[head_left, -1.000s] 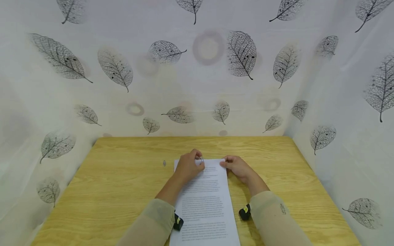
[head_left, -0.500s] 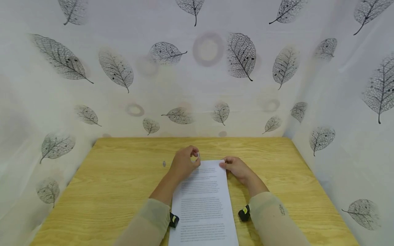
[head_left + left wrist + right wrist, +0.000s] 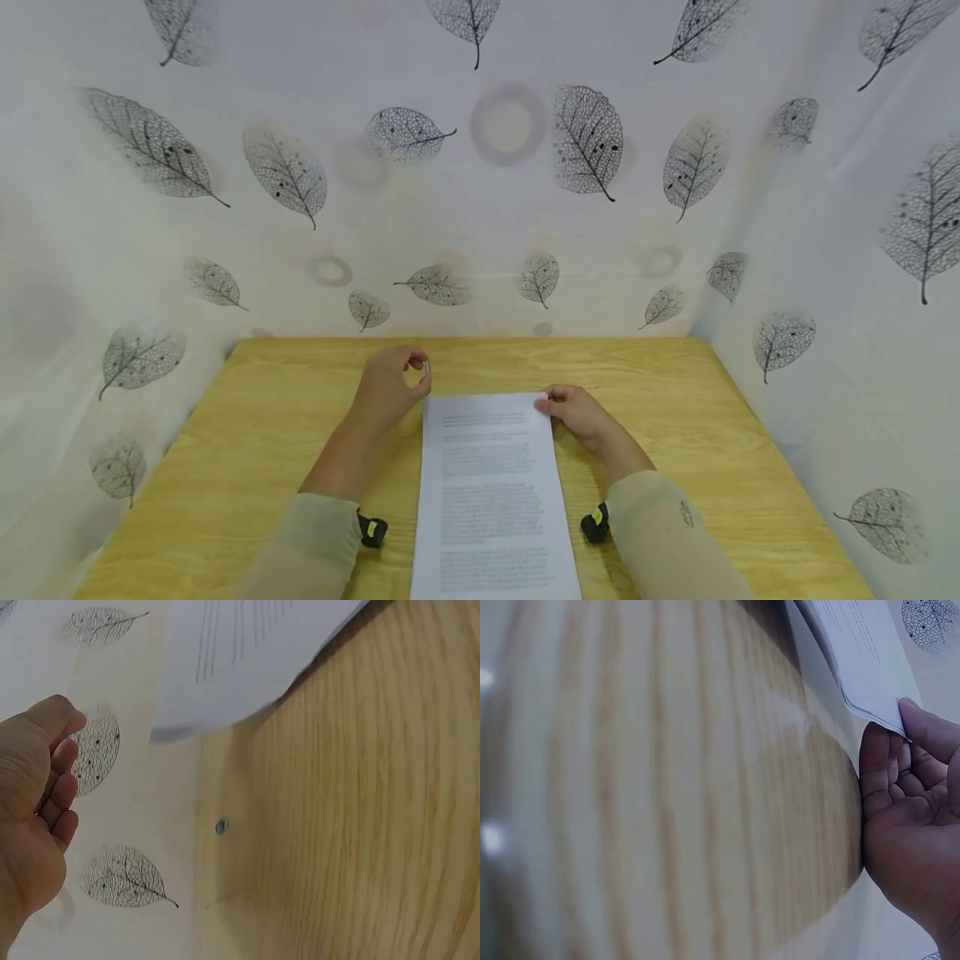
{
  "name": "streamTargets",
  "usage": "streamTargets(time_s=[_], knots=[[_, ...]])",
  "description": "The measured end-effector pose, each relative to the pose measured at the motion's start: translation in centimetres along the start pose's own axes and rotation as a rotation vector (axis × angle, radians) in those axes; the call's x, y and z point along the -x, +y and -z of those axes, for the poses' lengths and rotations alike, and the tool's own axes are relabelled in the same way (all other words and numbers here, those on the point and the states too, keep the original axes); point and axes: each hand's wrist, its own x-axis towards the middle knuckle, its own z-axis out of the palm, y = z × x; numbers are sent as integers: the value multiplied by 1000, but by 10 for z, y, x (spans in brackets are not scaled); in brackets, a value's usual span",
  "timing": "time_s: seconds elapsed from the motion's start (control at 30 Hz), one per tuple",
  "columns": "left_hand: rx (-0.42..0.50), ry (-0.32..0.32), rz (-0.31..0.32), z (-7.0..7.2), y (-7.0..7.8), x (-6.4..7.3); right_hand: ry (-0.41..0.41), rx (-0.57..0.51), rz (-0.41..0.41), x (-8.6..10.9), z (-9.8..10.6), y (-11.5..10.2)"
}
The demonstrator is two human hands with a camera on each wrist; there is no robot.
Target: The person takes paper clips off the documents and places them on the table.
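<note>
My left hand (image 3: 386,387) pinches a small silvery paper clip (image 3: 427,367) between thumb and fingers, over the table just left of the printed sheets' top left corner. A second paper clip (image 3: 222,826) lies on the wood in the left wrist view; my left hand hides it in the head view. The stack of printed sheets (image 3: 491,500) lies lengthwise in front of me. At its top right corner, my right hand (image 3: 579,414) pinches the sheets, thumb on top. In the right wrist view, the corner of the sheets (image 3: 874,682) is raised off the table.
The wooden table (image 3: 675,417) spreads out on both sides of the sheets. A white curtain (image 3: 480,208) with leaf prints stands along its back and sides. A black wrist camera (image 3: 372,529) sits under my left sleeve, another (image 3: 596,523) by the right.
My left hand has moved left, away from the top edge of the sheets, with the paper clip in its fingers. My right hand has kept its hold on the corner.
</note>
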Motion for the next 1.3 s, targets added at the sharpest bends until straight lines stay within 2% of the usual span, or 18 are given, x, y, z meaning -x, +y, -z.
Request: streamTargets(time_s=[0.13,0.23,0.4,0.5,0.83,1.3], knots=[[-10,-68,60,15,-16,3,3,2,-7,-1,-1,2],[-42,-147,97,19,-28,5,13,5,-17,-1,-2,2],[-73,-299,176,11,-47,9,15,19,-16,-2,-2,2],[-93,-359,201,3,-53,12,20,20,-13,-1,-2,1],[-163,-403,221,-6,-57,15,23,17,-17,-2,-2,2],[-162,-424,267,-10,-63,13,26,12,-29,1,-3,-1]])
